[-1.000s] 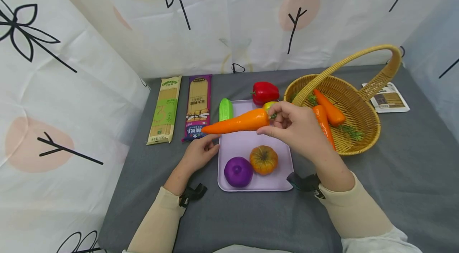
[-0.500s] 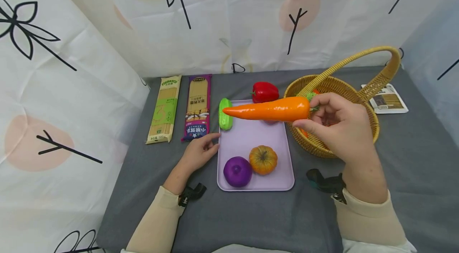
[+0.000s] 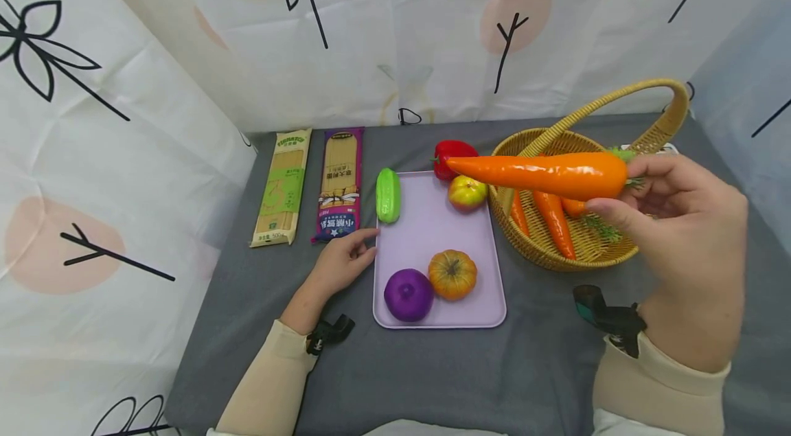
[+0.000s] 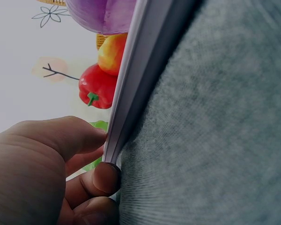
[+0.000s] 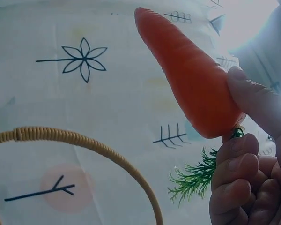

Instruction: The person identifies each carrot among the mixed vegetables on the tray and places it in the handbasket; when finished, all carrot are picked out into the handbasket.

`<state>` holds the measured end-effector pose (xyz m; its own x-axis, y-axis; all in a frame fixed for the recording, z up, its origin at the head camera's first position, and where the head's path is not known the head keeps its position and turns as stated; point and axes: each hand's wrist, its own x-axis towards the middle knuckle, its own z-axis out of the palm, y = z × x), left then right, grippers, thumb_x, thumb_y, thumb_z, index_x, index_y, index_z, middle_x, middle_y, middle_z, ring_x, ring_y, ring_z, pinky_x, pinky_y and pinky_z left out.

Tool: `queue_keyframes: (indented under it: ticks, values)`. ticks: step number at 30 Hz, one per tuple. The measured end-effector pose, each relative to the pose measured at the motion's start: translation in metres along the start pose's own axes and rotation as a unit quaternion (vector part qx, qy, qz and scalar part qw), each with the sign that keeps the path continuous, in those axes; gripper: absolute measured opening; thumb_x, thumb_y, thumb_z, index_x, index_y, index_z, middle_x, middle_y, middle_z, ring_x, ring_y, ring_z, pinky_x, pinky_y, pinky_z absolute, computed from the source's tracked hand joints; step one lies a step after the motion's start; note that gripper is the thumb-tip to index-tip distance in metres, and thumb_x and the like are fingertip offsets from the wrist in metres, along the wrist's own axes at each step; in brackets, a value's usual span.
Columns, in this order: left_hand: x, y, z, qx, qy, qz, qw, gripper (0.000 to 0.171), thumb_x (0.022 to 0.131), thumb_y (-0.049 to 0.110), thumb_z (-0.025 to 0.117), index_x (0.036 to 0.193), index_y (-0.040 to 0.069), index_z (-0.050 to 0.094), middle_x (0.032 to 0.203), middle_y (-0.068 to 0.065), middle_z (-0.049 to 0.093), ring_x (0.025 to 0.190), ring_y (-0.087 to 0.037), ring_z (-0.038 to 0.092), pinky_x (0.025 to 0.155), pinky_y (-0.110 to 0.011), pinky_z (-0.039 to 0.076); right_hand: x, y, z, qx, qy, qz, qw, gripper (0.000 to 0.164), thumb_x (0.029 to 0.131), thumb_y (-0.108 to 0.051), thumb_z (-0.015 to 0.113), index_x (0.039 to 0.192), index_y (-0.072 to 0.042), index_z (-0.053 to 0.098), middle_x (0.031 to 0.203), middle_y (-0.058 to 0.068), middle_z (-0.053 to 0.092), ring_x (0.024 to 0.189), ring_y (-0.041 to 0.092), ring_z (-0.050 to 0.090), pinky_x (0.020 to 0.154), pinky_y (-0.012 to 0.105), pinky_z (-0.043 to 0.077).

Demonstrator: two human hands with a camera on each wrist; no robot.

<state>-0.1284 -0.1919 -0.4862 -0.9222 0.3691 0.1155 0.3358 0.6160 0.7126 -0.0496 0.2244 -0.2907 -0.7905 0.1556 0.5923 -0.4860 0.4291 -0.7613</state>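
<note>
My right hand (image 3: 686, 237) pinches an orange carrot (image 3: 556, 174) at its leafy green top. The carrot is raised over the basket (image 3: 525, 244), its narrow tip pointing left; in the right wrist view the thumb presses its thick end and the other fingers curl by the green fronds (image 5: 196, 176). My left hand (image 3: 342, 264) rests at the left edge of the lilac tray (image 3: 432, 237), fingertips on its rim. On the tray lie a purple round vegetable (image 3: 408, 295), an orange pumpkin (image 3: 452, 275), a green cucumber (image 3: 388, 196) and a yellow-red fruit (image 3: 467, 193).
Several more carrots (image 3: 554, 223) lie in the wicker basket, whose tall handle (image 3: 618, 94) arches above it. A red bell pepper (image 3: 454, 158) sits at the tray's far edge. Two noodle packs, one green (image 3: 283, 189) and one purple (image 3: 340, 185), lie left on the grey cloth (image 3: 432, 381).
My right hand has carried the carrot from over the tray rightward to above the basket, uncovering the yellow-red fruit. My left hand has stayed at the tray's edge.
</note>
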Motion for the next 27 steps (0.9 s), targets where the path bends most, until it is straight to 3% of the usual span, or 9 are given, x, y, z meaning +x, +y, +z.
queue_keyframes:
  ticks: [3, 10, 13, 15, 19, 22, 27]
  values:
    - [0.0, 0.0, 0.0, 0.002, -0.001, -0.003, 1.0, 0.034, 0.097, 0.015, 0.071, 0.131, 0.012, 0.069, 0.073, 0.006, 0.054, 0.061, -0.01, 0.048, 0.058, -0.029, 0.039, -0.002, 0.005, -0.011, -0.006, 0.023, 0.021, 0.999, 0.033, 0.077, 0.012, 0.083, 0.105, 0.018, 0.065, 0.09, -0.001, 0.071, 0.066, 0.006, 0.062, 0.068, 0.012, 0.051]
    - [0.001, -0.001, 0.0, 0.003, 0.0, -0.001, 1.0, 0.034, 0.097, 0.016, 0.071, 0.131, 0.012, 0.069, 0.073, 0.006, 0.055, 0.06, -0.011, 0.048, 0.057, -0.03, 0.039, -0.003, 0.018, -0.038, -0.003, 0.056, 0.056, 0.997, 0.031, 0.084, 0.0, 0.082, 0.109, -0.014, 0.07, 0.08, -0.011, 0.065, 0.057, -0.002, 0.054, 0.063, 0.007, 0.045]
    - [0.002, -0.002, 0.001, 0.005, 0.002, -0.001, 1.0, 0.034, 0.097, 0.015, 0.071, 0.131, 0.013, 0.069, 0.072, 0.006, 0.055, 0.06, -0.011, 0.048, 0.057, -0.03, 0.039, -0.004, 0.025, -0.049, 0.01, 0.07, 0.055, 0.996, 0.032, 0.083, -0.004, 0.084, 0.108, -0.018, 0.07, 0.078, -0.013, 0.065, 0.055, -0.004, 0.054, 0.062, 0.006, 0.044]
    - [0.002, -0.002, 0.001, 0.005, 0.002, -0.001, 1.0, 0.034, 0.097, 0.015, 0.071, 0.131, 0.013, 0.07, 0.072, 0.006, 0.055, 0.061, -0.011, 0.048, 0.057, -0.03, 0.039, -0.004, 0.029, -0.058, -0.009, 0.067, 0.048, 0.997, 0.032, 0.085, -0.006, 0.083, 0.109, -0.021, 0.068, 0.078, -0.016, 0.064, 0.056, -0.007, 0.054, 0.064, 0.004, 0.043]
    - [0.001, -0.002, 0.001, 0.007, 0.002, -0.003, 1.0, 0.034, 0.097, 0.016, 0.071, 0.131, 0.013, 0.07, 0.073, 0.006, 0.055, 0.061, -0.011, 0.048, 0.057, -0.03, 0.039, -0.007, 0.04, -0.074, -0.101, 0.05, 0.065, 0.991, 0.035, 0.091, -0.003, 0.076, 0.11, -0.03, 0.062, 0.077, -0.022, 0.057, 0.056, -0.01, 0.05, 0.065, 0.002, 0.041]
    - [0.001, -0.001, 0.001, 0.007, 0.001, -0.007, 0.9999, 0.034, 0.098, 0.016, 0.07, 0.131, 0.013, 0.07, 0.073, 0.006, 0.055, 0.061, -0.011, 0.048, 0.058, -0.03, 0.039, -0.007, 0.048, -0.083, -0.143, 0.045, 0.105, 0.983, 0.041, 0.093, 0.006, 0.07, 0.108, -0.031, 0.059, 0.075, -0.019, 0.054, 0.054, -0.007, 0.047, 0.063, 0.003, 0.04]
    - [0.001, -0.002, 0.001, 0.008, -0.007, -0.018, 0.9998, 0.034, 0.099, 0.018, 0.07, 0.132, 0.014, 0.069, 0.074, 0.006, 0.055, 0.061, -0.012, 0.049, 0.058, -0.03, 0.04, -0.004, 0.057, -0.085, -0.121, 0.063, 0.14, 0.981, 0.04, 0.091, 0.009, 0.071, 0.102, -0.028, 0.061, 0.071, -0.017, 0.056, 0.049, -0.004, 0.046, 0.057, 0.005, 0.04]
